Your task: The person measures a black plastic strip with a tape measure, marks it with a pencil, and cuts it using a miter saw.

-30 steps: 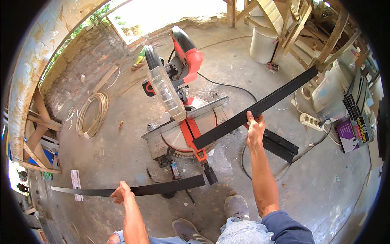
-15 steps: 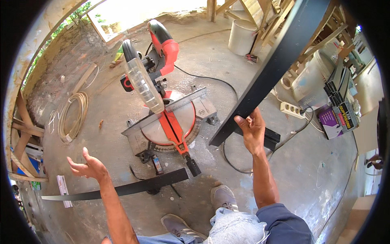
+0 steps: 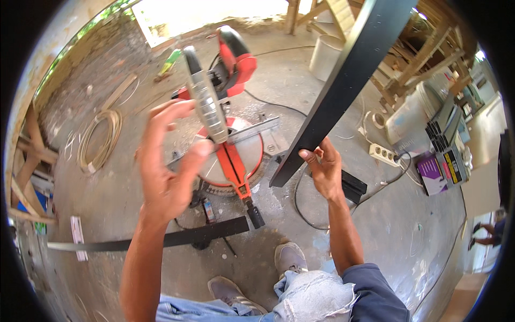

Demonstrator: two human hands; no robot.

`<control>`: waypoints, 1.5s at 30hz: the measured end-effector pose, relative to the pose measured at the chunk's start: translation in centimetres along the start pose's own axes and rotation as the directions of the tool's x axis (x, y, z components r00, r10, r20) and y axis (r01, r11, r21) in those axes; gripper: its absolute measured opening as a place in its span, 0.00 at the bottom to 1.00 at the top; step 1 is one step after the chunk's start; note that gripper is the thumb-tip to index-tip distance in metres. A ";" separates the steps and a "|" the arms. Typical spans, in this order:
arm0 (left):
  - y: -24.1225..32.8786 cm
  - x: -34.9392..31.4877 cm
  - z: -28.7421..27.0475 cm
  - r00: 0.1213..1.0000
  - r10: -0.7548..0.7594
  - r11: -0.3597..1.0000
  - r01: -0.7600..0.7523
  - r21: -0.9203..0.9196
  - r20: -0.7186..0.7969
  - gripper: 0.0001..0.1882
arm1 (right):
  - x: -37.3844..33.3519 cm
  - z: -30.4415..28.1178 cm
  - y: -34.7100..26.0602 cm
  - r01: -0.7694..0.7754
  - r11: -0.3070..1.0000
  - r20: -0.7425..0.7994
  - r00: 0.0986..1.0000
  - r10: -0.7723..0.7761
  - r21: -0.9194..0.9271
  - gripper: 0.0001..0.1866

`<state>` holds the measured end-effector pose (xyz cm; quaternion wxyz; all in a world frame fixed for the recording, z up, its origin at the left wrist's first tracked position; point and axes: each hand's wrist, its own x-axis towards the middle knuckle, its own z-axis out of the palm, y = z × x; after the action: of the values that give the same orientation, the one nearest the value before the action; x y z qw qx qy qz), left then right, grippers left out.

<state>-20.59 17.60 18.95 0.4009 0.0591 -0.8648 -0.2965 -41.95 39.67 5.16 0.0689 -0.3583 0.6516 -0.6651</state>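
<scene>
My right hand point(image 3: 324, 170) grips a long black rectangular bar point(image 3: 343, 88) near its lower end, thumb on the face turned to me. The bar slants up and away to the top right, out of the picture. Raised with fingers spread, my left hand point(image 3: 170, 161) holds nothing and is slightly blurred. Behind it on the floor stands a red and black miter saw point(image 3: 232, 166), its head up and its clear blade guard point(image 3: 206, 102) showing. My left hand hides part of the saw's left side. A second black bar point(image 3: 206, 232) lies on the floor in front of the saw.
A coiled hose point(image 3: 100, 140) lies at the left. To the right are a power strip point(image 3: 384, 154), a purple and white box point(image 3: 432, 173), short black bar pieces point(image 3: 351, 187) and a bucket point(image 3: 325, 56). A black cord point(image 3: 300, 206) loops beside the saw. Wooden frames stand far right.
My left hand has risen from the lower left toward the saw, its fingers still apart. The right hand still holds the bar, which has shifted slightly left. The view has turned a little.
</scene>
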 end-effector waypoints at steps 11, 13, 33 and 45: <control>5.4 -0.7 -0.1 0.935 -0.293 0.749 0.354 -0.561 0.200 0.40 | -0.2 6.0 -10.6 0.276 0.961 0.479 0.841 -0.249 0.015 0.18; 5.3 -1.9 -1.5 0.935 -0.349 0.698 0.307 -0.647 0.067 0.29 | -1.4 8.7 -11.9 0.283 0.953 0.604 0.742 -0.290 0.110 0.21; 5.7 -13.1 -16.9 0.543 -0.523 0.852 0.356 -0.384 -0.657 0.22 | -18.2 21.1 -3.9 0.094 0.951 0.955 0.011 -0.296 0.294 0.22; 4.3 -13.7 -17.5 0.541 -0.551 0.834 0.341 -0.434 -0.635 0.17 | -21.3 25.5 8.1 0.742 0.653 0.981 0.194 0.007 -0.151 0.32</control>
<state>1.92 17.63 21.14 0.6293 0.3412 -0.5346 -0.4491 -14.88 29.59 -13.21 0.1351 -0.8289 0.5387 -0.0666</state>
